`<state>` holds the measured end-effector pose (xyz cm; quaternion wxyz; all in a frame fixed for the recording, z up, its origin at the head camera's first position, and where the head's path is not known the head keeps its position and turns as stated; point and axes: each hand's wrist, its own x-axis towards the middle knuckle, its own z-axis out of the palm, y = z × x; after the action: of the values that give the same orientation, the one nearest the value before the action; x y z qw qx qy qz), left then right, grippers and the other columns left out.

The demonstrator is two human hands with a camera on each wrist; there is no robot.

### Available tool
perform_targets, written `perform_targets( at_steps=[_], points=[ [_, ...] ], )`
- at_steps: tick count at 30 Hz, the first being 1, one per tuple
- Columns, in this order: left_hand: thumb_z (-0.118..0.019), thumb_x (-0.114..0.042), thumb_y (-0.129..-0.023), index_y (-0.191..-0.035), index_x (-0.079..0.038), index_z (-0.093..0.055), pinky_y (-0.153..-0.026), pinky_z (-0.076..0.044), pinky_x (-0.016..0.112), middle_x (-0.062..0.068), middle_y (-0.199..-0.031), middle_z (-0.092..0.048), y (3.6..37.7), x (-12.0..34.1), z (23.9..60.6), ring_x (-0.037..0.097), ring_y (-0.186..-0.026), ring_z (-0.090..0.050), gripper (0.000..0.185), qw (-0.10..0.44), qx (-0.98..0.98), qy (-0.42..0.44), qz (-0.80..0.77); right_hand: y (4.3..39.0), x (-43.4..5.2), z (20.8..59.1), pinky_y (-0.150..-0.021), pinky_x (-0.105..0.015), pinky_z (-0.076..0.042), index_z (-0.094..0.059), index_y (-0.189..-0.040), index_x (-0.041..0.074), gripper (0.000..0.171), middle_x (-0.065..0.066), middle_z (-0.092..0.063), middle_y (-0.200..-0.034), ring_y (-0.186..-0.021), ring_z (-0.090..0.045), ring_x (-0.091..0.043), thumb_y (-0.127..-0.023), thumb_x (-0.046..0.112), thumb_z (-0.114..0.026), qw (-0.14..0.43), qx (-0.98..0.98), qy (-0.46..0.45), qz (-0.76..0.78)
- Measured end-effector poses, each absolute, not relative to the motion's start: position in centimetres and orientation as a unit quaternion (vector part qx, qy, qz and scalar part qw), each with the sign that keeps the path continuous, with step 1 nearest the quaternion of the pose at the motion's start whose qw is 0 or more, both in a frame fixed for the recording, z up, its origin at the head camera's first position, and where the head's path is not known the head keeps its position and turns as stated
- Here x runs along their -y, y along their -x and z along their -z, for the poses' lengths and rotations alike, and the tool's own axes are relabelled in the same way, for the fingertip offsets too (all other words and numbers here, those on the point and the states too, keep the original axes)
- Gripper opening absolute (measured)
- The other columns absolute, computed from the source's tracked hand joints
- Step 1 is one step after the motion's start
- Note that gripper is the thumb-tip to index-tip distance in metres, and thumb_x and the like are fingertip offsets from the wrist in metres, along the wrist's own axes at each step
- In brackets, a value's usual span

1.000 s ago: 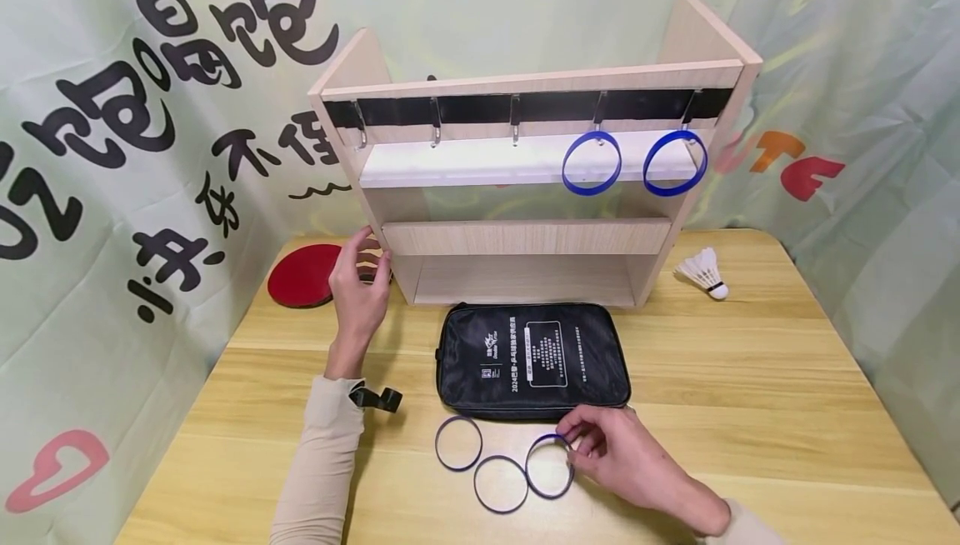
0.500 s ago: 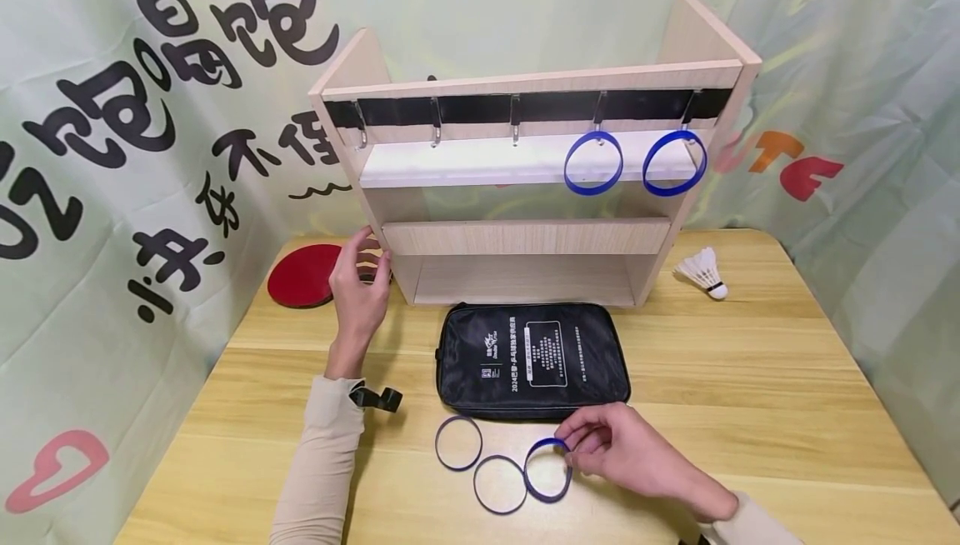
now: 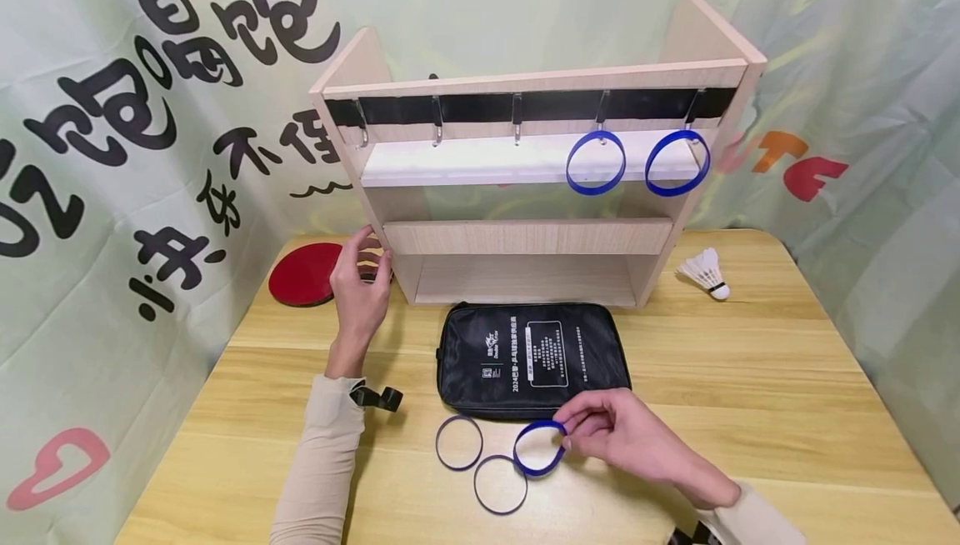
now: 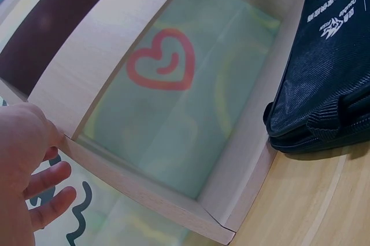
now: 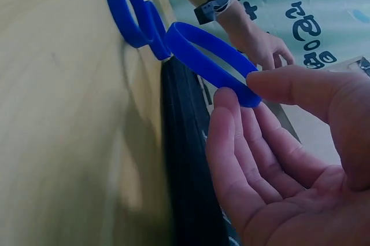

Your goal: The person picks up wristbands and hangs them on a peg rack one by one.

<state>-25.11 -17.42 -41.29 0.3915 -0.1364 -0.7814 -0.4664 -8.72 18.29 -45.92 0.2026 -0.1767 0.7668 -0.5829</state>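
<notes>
My right hand [image 3: 600,437] pinches a blue wristband [image 3: 538,448] between thumb and fingers and holds it just above the table, in front of the black zip bag [image 3: 532,357]. The same band [image 5: 211,63] shows close up in the right wrist view, with the right hand [image 5: 248,92] round its edge. Two more blue bands [image 3: 459,442] [image 3: 500,484] lie flat on the table to its left. Two bands [image 3: 596,162] [image 3: 677,163] hang from hooks on the wooden shelf [image 3: 525,237]. My left hand [image 3: 360,278] rests with relaxed fingers against the shelf's left side panel [image 4: 144,191].
A red table tennis paddle [image 3: 300,272] lies left of the shelf behind my left hand. A white shuttlecock [image 3: 703,272] sits on the table at the right. Three hooks [image 3: 435,124] on the shelf's black strip hang bare. Printed cloth surrounds the wooden table [image 3: 750,395].
My right hand has lifted the rightmost band off the table and moved it slightly left and up. The left hand has stayed at the shelf.
</notes>
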Motion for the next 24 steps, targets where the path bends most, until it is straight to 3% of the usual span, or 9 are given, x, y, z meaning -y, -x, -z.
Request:
perform_targets(
  at_steps=[5, 12, 24],
  points=[
    [-0.069, 0.008, -0.090, -0.129, 0.006, -0.061, -0.074, -0.048, 0.002, 0.028, -0.105, -0.069, 25.1, 17.4, 41.3, 0.039, -0.082, -0.067, 0.040, 0.391, 0.781, 0.138, 0.467, 9.4, -18.2, 45.4, -0.075, -0.028, -0.063, -0.070, -0.113, 0.001, 0.024, -0.017, -0.076, -0.100, -0.087, -0.075, -0.027, -0.089, 0.005, -0.073, 0.195, -0.760, 0.181, 0.592],
    [-0.070, 0.009, -0.090, -0.128, 0.007, -0.061, -0.074, -0.048, 0.002, 0.028, -0.105, -0.069, 25.4, 17.5, 41.3, 0.041, -0.081, -0.067, 0.040, 0.396, 0.778, 0.137, 0.469, 10.7, -18.5, 43.4, -0.078, -0.029, -0.063, -0.068, -0.114, 0.000, 0.029, -0.020, -0.074, -0.106, -0.089, -0.076, -0.019, -0.088, 0.008, -0.078, 0.147, -0.753, 0.161, 0.621],
    [-0.070, 0.009, -0.090, -0.129, 0.007, -0.061, -0.073, -0.048, 0.002, 0.028, -0.106, -0.069, 25.3, 17.5, 41.3, 0.039, -0.081, -0.067, 0.040, 0.393, 0.779, 0.134, 0.469, 12.6, -18.3, 41.3, -0.082, -0.025, -0.062, -0.064, -0.116, -0.005, 0.031, 0.002, -0.074, -0.105, -0.095, -0.075, -0.012, -0.090, 0.004, -0.076, 0.090, -0.735, 0.137, 0.658]
  ],
)
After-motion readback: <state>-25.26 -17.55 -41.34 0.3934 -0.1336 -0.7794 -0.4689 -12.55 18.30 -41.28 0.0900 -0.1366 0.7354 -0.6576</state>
